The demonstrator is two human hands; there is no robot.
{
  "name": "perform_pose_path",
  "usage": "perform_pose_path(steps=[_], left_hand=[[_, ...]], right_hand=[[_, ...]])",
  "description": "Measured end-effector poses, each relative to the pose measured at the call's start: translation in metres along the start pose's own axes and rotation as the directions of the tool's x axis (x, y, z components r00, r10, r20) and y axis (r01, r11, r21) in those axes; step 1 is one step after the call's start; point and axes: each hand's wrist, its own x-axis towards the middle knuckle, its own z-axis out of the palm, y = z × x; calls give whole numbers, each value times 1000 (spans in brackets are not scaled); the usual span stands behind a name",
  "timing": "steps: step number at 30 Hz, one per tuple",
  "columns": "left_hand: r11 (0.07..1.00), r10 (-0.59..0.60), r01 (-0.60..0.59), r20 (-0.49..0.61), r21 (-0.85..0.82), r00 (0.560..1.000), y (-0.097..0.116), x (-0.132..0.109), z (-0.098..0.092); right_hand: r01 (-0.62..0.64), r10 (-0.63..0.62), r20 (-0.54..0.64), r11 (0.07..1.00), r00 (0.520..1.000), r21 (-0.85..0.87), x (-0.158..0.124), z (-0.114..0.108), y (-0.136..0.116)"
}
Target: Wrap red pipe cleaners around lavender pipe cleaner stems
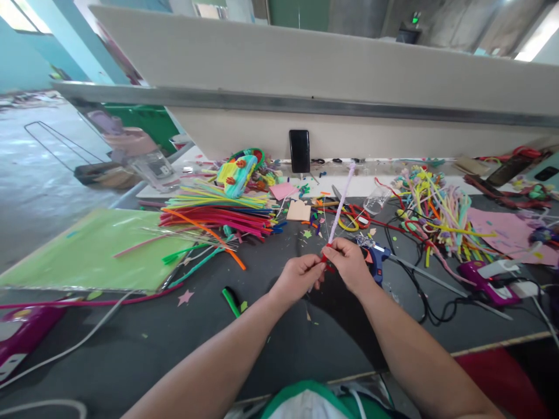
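- My left hand [298, 278] and right hand [349, 263] meet over the dark table [131, 349], fingertips almost touching, both pinched narrow around the lower end of a pale lilac pipe cleaner [340, 203].
- Where the two pinches meet there is a small red piece [326, 259]; I cannot tell whether it is a second pipe cleaner wrapped on or a separate scrap.
- The lilac pipe cleaner's long axis runs up and away from my fingers, leaning slightly right, its free tip ending near the black phone [299, 150] that stands against the back board.
- Both hands are level with each other at the stem; the right holds a touch higher on it, and the left sits just below and to the left.
- A blue glue gun [376, 258] lies just beside my right hand, on its far right side, nearer that hand than the left.
- A bundle of coloured pipe cleaners [218, 212] lies well apart to the left, long axes running left to right; a looser heap [437, 212] sits to the right.
- A green marker [230, 301] lies near my left forearm.
- I can read no brand, label or writing anywhere; the phone screen is dark.
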Motion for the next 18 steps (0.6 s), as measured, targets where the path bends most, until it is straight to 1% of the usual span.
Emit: perform_pose_path(steps=[3, 5, 6, 7, 9, 11, 12, 15, 18], left_hand=[[984, 105, -92, -79, 154, 991, 3, 0, 2], [981, 120, -99, -124, 165, 985, 3, -1, 3], [987, 99, -83, -118, 136, 988, 3, -1, 3], [995, 61, -54, -89, 83, 994, 3, -1, 3], [997, -37, 38, 18, -66, 999, 1, -1, 3], [964, -110, 135, 120, -228, 987, -1, -2, 2], [940, -129, 169, 147, -298, 981, -2, -2, 2], [877, -145, 206, 169, -434, 975, -4, -2, 1], [861, -146, 209, 170, -463, 975, -5, -2, 1]], right_hand=[[22, -26, -48, 996, 999, -83, -1, 1, -3], [5, -8, -53, 998, 999, -55, 0, 2, -1], [-13, 12, -43, 1000, 999, -9, 0, 1, 0], [-38, 39, -22, 998, 999, 54, 0, 1, 2], [-97, 91, 39, 976, 995, 193, 1, 0, 4], [-140, 120, 84, 945, 989, 295, 1, -2, 4], [-151, 125, 101, 934, 987, 324, 1, -3, 3], [-159, 119, 133, 919, 984, 360, 1, -4, 0], [-166, 117, 153, 914, 981, 369, 0, -3, 0]])
